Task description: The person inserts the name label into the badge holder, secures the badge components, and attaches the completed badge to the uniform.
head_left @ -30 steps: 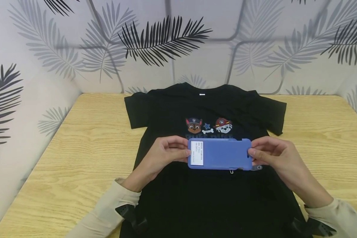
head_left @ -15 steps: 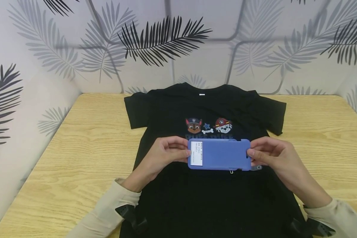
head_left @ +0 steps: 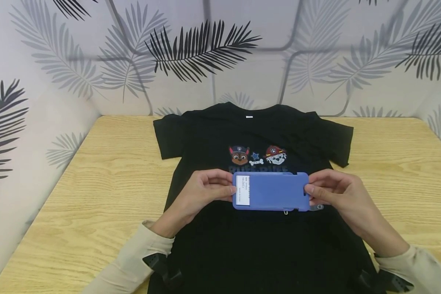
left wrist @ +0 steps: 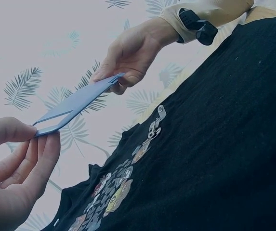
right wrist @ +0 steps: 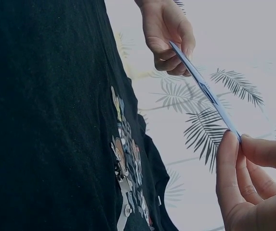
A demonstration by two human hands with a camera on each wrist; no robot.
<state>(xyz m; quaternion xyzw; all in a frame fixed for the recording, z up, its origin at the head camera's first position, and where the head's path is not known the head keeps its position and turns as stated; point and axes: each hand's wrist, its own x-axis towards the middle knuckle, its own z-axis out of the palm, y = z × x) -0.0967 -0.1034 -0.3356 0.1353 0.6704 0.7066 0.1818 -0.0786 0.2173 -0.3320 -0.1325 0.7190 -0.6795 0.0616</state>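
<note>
A flat blue card holder (head_left: pixel 275 192) with a white printed label (head_left: pixel 242 190) at its left end is held lengthwise above a black T-shirt (head_left: pixel 257 249). My left hand (head_left: pixel 202 194) pinches its left end between thumb and fingers. At the right end, by the notched slot, the thumb and fingers of my right hand (head_left: pixel 347 192) pinch it too. Both wrist views show the holder edge-on, tilted and clear of the shirt. Below it on the shirt lies a metal badge clip (left wrist: pixel 155 126) with a snap strap, mostly hidden by the holder in the head view.
The T-shirt lies spread on a wood-grain table (head_left: pixel 106 171), its collar toward the back and a cartoon dog print (head_left: pixel 257 155) on its chest. A leaf-patterned wall covering (head_left: pixel 213 36) rises behind the table's far edge.
The card holder has tilted very slightly, its right end shifting a touch left along with my right hand. Both grips stay the same.
</note>
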